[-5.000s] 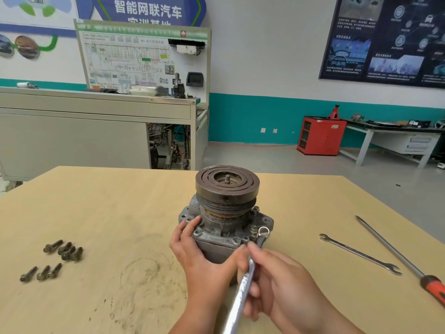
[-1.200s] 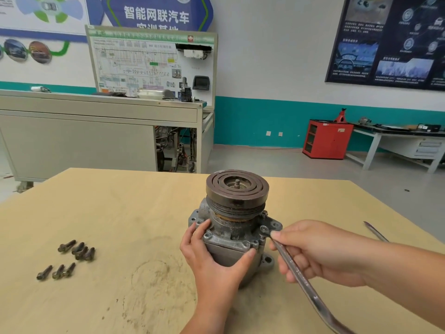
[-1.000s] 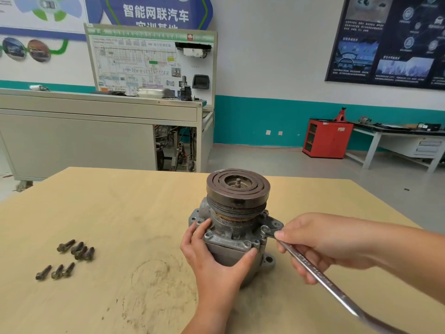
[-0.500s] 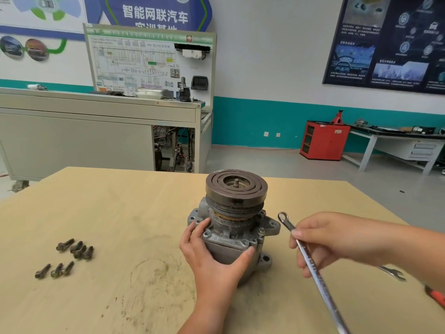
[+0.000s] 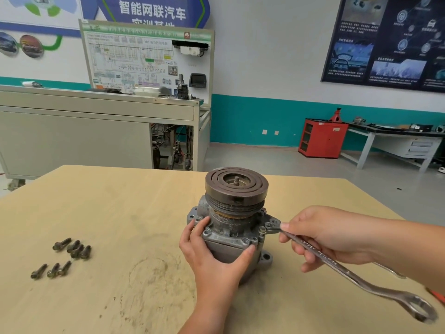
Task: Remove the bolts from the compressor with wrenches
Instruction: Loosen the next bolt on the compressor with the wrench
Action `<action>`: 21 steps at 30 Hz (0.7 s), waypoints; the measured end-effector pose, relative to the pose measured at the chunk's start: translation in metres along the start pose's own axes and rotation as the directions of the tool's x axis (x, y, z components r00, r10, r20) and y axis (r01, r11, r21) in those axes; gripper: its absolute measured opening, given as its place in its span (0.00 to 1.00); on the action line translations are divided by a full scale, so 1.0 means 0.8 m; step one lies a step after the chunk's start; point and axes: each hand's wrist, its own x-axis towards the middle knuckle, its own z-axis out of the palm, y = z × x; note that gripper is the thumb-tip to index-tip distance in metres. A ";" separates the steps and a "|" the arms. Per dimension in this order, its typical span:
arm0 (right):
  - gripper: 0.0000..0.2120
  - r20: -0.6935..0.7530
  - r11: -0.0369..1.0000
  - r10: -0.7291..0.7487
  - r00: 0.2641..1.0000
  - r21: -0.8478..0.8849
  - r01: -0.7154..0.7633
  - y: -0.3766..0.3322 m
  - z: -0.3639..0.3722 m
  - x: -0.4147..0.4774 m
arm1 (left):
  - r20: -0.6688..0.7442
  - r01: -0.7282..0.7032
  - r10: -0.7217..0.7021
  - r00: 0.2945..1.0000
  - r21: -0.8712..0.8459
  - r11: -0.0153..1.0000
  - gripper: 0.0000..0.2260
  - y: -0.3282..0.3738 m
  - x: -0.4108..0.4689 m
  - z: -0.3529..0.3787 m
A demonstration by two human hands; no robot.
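A grey metal compressor (image 5: 231, 227) with a dark grooved pulley on top stands upright on the wooden table (image 5: 108, 213). My left hand (image 5: 212, 256) grips its near side, thumb and fingers spread round the body. My right hand (image 5: 322, 237) holds a long silver wrench (image 5: 342, 268) by its shaft. The wrench's small ring end sits on a raised bolt (image 5: 262, 229) at the compressor's right flange; its large ring end hangs toward the lower right. Several removed bolts (image 5: 69, 249) lie in two clusters at the table's left.
A second wrench (image 5: 390, 271) peeks out under my right forearm, and a red-handled tool (image 5: 435, 296) shows at the right table edge. Beyond the table stand a grey training bench (image 5: 96, 126), a red cabinet (image 5: 322, 138) and a side desk (image 5: 397, 138).
Half a second ago the wrench was lifted off, its ring end in the air to the right of the compressor. Now the ring end is back on the right-side bolt. My left hand has kept its grip.
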 end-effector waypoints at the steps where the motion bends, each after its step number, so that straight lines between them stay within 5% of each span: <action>1: 0.14 0.001 1.000 -0.009 1.000 0.010 0.008 0.000 -0.001 -0.001 | 0.001 0.004 -0.004 1.000 -0.004 1.000 0.37 0.000 0.000 0.000; 6: 0.14 0.008 0.999 -0.035 0.999 0.021 0.035 0.002 0.006 -0.006 | 0.001 0.012 -0.012 1.000 -0.024 1.000 0.37 0.003 0.000 -0.001; 13: 0.16 0.090 0.971 0.027 0.996 -0.238 -0.005 -0.010 0.001 -0.001 | 0.016 0.005 -0.005 1.000 -0.008 1.000 0.36 0.005 0.001 -0.002; 17: 0.16 0.111 0.835 0.119 0.987 -0.548 -0.039 -0.035 -0.026 0.009 | 0.012 0.012 -0.012 1.000 -0.008 1.000 0.37 0.006 0.001 -0.002; 21: 0.16 0.104 0.570 0.106 0.989 -0.821 0.025 -0.055 -0.034 0.028 | 0.009 0.024 -0.024 1.000 -0.017 1.000 0.36 0.008 0.001 -0.003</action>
